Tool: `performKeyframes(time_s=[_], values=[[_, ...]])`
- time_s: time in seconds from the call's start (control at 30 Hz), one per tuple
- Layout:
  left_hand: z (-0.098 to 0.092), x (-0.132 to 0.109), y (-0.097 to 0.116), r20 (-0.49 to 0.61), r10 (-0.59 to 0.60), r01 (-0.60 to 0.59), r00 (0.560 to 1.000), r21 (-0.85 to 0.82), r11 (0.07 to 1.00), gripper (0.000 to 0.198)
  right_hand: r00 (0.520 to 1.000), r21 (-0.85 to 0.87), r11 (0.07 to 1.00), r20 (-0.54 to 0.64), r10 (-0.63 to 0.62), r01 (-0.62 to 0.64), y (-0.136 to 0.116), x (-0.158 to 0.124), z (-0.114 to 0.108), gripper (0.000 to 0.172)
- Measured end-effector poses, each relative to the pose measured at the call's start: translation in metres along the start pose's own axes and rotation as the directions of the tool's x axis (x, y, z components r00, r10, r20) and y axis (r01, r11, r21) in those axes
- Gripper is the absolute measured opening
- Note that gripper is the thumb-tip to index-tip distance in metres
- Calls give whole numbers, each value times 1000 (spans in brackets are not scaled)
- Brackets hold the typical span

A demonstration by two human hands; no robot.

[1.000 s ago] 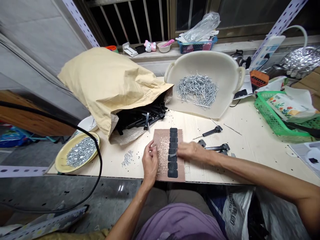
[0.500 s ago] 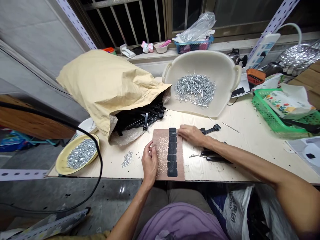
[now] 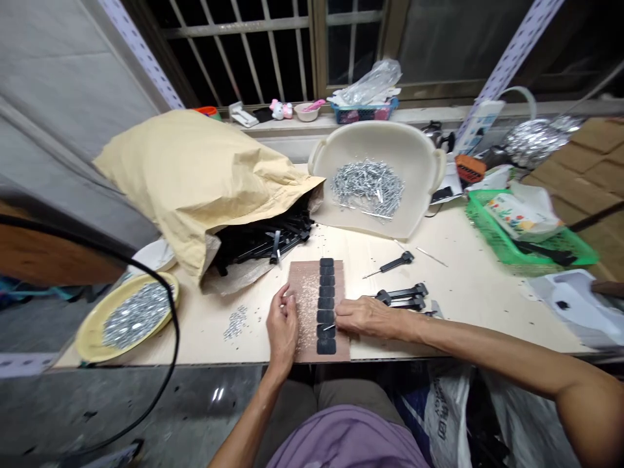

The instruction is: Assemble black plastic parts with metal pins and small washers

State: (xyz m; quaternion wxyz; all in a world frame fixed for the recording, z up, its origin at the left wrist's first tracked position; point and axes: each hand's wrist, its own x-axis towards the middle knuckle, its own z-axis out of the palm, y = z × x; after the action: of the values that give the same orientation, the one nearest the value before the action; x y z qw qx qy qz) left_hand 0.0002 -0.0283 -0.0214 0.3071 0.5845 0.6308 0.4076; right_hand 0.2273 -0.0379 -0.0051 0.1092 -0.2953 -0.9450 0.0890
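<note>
A brown board (image 3: pixel 306 350) lies near the table's front edge, with a column of black rounded pads (image 3: pixel 326 290) along its right part and tiny pale specks to their left. At the board's left edge rests my left hand (image 3: pixel 283 328), fingers curled in; whatever is between them is too small to tell. My right hand (image 3: pixel 358 317) pinches a thin metal pin (image 3: pixel 329 327) over the lower pads. Beside its wrist lie several black plastic pieces with metal rods (image 3: pixel 407 296), and another one (image 3: pixel 397 262) sits farther back. Small metal bits (image 3: pixel 236 323) are scattered left of the board.
Behind stands a whitish basin (image 3: pixel 414 214) of metal pins. A tan sack (image 3: pixel 195 169) spills black parts (image 3: pixel 263 242) at the left. A yellow bowl (image 3: pixel 88 348) holds silvery pieces, with a black cable (image 3: pixel 174 338) hanging before it. A green basket (image 3: pixel 531 257) is at the right.
My right hand has moved from the upper end of the pad column towards its lower end, nearer me. My left hand stays by the board. The camera view has shifted somewhat.
</note>
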Motion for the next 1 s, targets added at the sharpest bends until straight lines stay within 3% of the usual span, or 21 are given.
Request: performKeyframes(time_s=[0.07, 0.13, 0.2, 0.4, 0.5, 0.63, 0.8, 0.87, 0.93, 1.0], values=[[0, 1, 0, -2, 4, -4, 1000, 20, 1000, 43, 992, -30, 992, -16, 125, -125, 10, -9, -13, 22], [0, 2, -1, 15, 10, -10, 1000, 29, 1000, 44, 937, -82, 933, -50, 346, -349, 30, -21, -29, 25], [0, 3, -1, 27, 16, -16, 1000, 32, 999, 44, 881, -144, 870, -38, 471, -472, 50, -36, -42, 23], [2, 3, -4, 9, 41, -41, 999, 34, 999, 41, 834, -426, 804, 173, 523, -416, 69, -53, -39, 21], [2, 3, -4, 14, 45, -46, 999, 30, 998, 40, 829, -502, 756, 125, 544, -420, 64, -52, -40, 22], [3, 2, -4, 18, 68, -68, 998, 11, 998, 40, 861, -507, 755, 49, 507, -416, 46, -59, -45, 26], [4, 3, -6, 17, 93, -92, 996, -9, 996, 38, 879, -444, 815, 113, 464, -373, 21, -68, -26, 23], [5, 3, -6, 6, 95, -95, 995, -10, 995, 38, 856, -409, 808, 111, 505, -423, 18, -68, -20, 24], [5, 3, -6, -3, 97, -97, 995, -6, 995, 38, 803, -340, 765, 48, 595, -547, 16, -67, -19, 26], [5, 3, -6, -4, 106, -106, 994, -5, 994, 37, 750, -245, 726, -7, 661, -642, 13, -68, -24, 38]])
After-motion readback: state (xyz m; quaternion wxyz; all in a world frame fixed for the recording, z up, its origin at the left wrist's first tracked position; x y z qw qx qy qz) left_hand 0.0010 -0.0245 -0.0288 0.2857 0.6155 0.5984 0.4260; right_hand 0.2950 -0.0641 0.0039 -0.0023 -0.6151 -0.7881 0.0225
